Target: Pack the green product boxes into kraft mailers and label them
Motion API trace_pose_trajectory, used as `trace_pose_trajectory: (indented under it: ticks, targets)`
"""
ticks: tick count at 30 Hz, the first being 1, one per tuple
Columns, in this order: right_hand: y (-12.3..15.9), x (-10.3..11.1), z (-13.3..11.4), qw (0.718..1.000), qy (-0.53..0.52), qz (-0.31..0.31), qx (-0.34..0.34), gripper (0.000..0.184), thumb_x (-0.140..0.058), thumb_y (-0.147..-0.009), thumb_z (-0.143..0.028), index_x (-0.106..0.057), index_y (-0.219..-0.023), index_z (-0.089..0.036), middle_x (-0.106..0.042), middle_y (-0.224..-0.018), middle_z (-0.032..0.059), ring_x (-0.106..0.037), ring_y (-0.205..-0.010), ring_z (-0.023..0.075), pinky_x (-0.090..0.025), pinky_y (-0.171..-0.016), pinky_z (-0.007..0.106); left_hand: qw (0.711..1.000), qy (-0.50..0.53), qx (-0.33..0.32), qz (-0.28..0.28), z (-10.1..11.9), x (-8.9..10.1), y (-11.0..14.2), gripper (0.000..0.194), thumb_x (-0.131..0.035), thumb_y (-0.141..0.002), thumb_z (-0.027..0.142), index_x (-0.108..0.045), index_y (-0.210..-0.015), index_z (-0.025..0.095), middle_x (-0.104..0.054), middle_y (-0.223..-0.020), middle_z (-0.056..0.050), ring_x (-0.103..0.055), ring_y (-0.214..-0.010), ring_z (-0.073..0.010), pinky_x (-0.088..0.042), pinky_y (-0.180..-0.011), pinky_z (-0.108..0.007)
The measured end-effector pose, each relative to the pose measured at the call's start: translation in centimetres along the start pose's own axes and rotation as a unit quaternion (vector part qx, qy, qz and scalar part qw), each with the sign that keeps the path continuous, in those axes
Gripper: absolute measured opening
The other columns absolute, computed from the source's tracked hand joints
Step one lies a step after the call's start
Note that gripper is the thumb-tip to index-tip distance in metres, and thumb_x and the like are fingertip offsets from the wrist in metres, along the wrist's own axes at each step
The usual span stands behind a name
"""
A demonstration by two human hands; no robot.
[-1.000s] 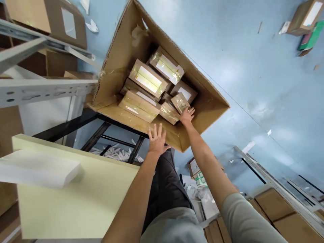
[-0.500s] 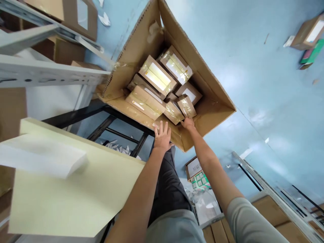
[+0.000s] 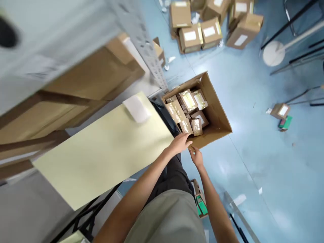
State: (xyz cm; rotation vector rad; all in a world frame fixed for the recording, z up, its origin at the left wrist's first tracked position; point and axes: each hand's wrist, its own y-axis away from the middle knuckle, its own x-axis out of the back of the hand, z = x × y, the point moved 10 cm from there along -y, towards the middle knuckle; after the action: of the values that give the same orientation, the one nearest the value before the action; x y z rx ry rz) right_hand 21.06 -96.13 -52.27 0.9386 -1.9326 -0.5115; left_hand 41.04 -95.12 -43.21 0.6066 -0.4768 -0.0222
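Note:
A large open cardboard box [image 3: 217,111] stands tilted in front of me, with several small taped cartons [image 3: 188,100] inside, some with white labels. My left hand [image 3: 179,143] is at the box's near corner, its fingers stretched over the rim beside a small carton [image 3: 185,126] and its thumb apart. Just right of it, my right hand [image 3: 196,157] has its fingertips closed on the near rim of the box. Another small carton [image 3: 196,127] lies inside, a little beyond both hands.
On my left a pale yellow board [image 3: 108,148] carries a white piece [image 3: 138,108]. Metal shelving [image 3: 141,37] with cartons rises beyond it. More labelled cartons [image 3: 191,37] lie on the blue floor at the back. A small carton [image 3: 279,110] and a green box [image 3: 285,123] lie right.
My view has swung and pulled back, so the box looks smaller. My right hand has left the small carton inside for the near rim. The left hand has shifted along toward the near corner.

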Motion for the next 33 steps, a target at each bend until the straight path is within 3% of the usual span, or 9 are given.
trace_pose_trajectory:
  ticks: [3, 7, 10, 13, 18, 21, 24, 28, 33]
  targets:
    - [2.9, 0.7, -5.2, 0.996, -0.021, 0.017, 0.080, 0.048, -0.057, -0.103, -0.049, -0.079, -0.128, -0.015, -0.082, -0.134, 0.0235, -0.079, -0.128, 0.0377, -0.061, -0.114, 0.053, 0.988, 0.110, -0.001, 0.111, -0.8, 2.8, 9.0, 0.047, -0.062, -0.107, 0.034, -0.068, -0.152, 0.021, -0.071, -0.157, -0.015, -0.067, -0.147, -0.0304, -0.050, -0.127, -0.042]
    - [7.0, 0.9, -14.1, 0.983, -0.001, 0.010, 0.184, 0.053, -0.057, -0.101, -0.058, -0.080, -0.125, -0.017, -0.083, -0.131, 0.0220, -0.080, -0.125, 0.0375, -0.061, -0.113, 0.053, 0.938, 0.238, 0.010, 0.251, -5.6, 4.5, 22.2, 0.025, -0.066, -0.101, 0.034, -0.082, -0.119, 0.025, -0.083, -0.133, -0.012, -0.077, -0.130, -0.0315, -0.057, -0.119, -0.044]
    - [10.9, -0.6, -20.8, 0.968, 0.044, -0.013, 0.245, 0.060, -0.056, -0.101, -0.064, -0.080, -0.127, -0.016, -0.083, -0.131, 0.0219, -0.080, -0.123, 0.0364, -0.062, -0.113, 0.052, 0.873, 0.322, 0.031, 0.364, -10.6, 4.4, 33.0, 0.017, -0.073, -0.097, 0.041, -0.082, -0.095, 0.026, -0.085, -0.124, -0.012, -0.080, -0.122, -0.0313, -0.057, -0.119, -0.047]
    - [16.2, -4.0, -26.9, 0.942, 0.084, -0.045, 0.323, 0.068, -0.052, -0.102, -0.071, -0.080, -0.129, -0.015, -0.081, -0.135, 0.0232, -0.080, -0.125, 0.0354, -0.062, -0.113, 0.050, 0.784, 0.403, 0.073, 0.466, -16.1, 2.3, 44.3, 0.023, -0.085, -0.088, 0.048, -0.081, -0.087, 0.025, -0.086, -0.120, -0.013, -0.079, -0.121, -0.0317, -0.056, -0.122, -0.048]
    - [26.3, -14.1, -33.1, 0.880, 0.135, -0.124, 0.439, 0.072, -0.051, -0.102, -0.074, -0.079, -0.134, -0.016, -0.079, -0.140, 0.0239, -0.077, -0.129, 0.0382, -0.063, -0.111, 0.054, 0.624, 0.481, 0.119, 0.604, -23.3, -4.7, 61.9, 0.024, -0.093, -0.079, 0.044, -0.080, -0.081, 0.023, -0.085, -0.122, -0.015, -0.076, -0.125, -0.0340, -0.056, -0.121, -0.049]
    - [32.1, -21.6, -34.6, 0.829, 0.170, -0.191, 0.498, 0.068, -0.054, -0.101, -0.072, -0.080, -0.130, -0.017, -0.080, -0.137, 0.0232, -0.079, -0.126, 0.0379, -0.063, -0.111, 0.055, 0.527, 0.494, 0.127, 0.680, -25.8, -9.9, 70.6, 0.017, -0.091, -0.081, 0.037, -0.082, -0.085, 0.023, -0.085, -0.122, -0.014, -0.076, -0.126, -0.0337, -0.056, -0.120, -0.050]
    - [37.7, -29.3, -34.6, 0.767, 0.223, -0.270, 0.537, 0.064, -0.054, -0.100, -0.070, -0.081, -0.126, -0.019, -0.082, -0.135, 0.0216, -0.080, -0.124, 0.0361, -0.063, -0.112, 0.055, 0.430, 0.490, 0.139, 0.746, -27.0, -15.6, 77.5, 0.010, -0.085, -0.083, 0.031, -0.084, -0.088, 0.023, -0.086, -0.124, -0.012, -0.077, -0.125, -0.0329, -0.056, -0.120, -0.049]
    - [45.1, -37.9, -33.1, 0.688, 0.286, -0.368, 0.556, 0.055, -0.056, -0.099, -0.062, -0.081, -0.126, -0.021, -0.083, -0.134, 0.0185, -0.080, -0.126, 0.0343, -0.061, -0.117, 0.054, 0.266, 0.519, 0.169, 0.795, -28.0, -25.0, 82.8, 0.012, -0.080, -0.083, 0.024, -0.084, -0.095, 0.022, -0.086, -0.115, -0.010, -0.078, -0.116, -0.0297, -0.056, -0.118, -0.045]
    - [53.4, -44.5, -30.9, 0.593, 0.355, -0.425, 0.584, 0.051, -0.059, -0.100, -0.055, -0.080, -0.130, -0.020, -0.081, -0.138, 0.0183, -0.079, -0.127, 0.0344, -0.060, -0.118, 0.052, 0.069, 0.584, 0.213, 0.780, -28.6, -36.2, 83.4, 0.012, -0.079, -0.079, 0.015, -0.078, -0.090, 0.020, -0.082, -0.094, -0.008, -0.076, -0.112, -0.0274, -0.057, -0.113, -0.039]
